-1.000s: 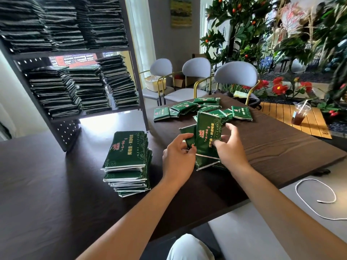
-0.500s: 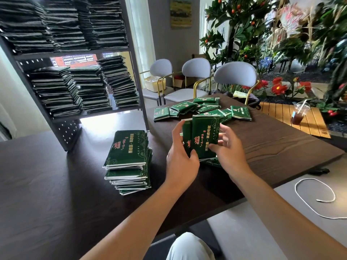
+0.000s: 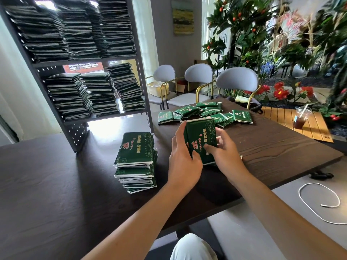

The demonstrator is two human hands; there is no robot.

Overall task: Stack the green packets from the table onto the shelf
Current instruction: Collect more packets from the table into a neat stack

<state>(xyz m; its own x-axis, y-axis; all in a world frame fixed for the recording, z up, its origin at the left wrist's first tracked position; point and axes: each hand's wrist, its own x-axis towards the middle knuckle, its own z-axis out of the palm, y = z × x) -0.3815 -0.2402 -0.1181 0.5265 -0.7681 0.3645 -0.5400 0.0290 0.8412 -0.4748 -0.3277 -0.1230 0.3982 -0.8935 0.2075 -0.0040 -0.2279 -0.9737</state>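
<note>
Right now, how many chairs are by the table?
3, in a row at the table's far side: left chair, middle chair, right chair nearest the plants. Foliage may hide more.

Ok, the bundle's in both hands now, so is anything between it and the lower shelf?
The bundle of packets is held by the left hand and right hand. The stack on the table stands low on the way to the lower shelf, whose board already carries piles across its width. Nothing else visible intervenes.
</note>
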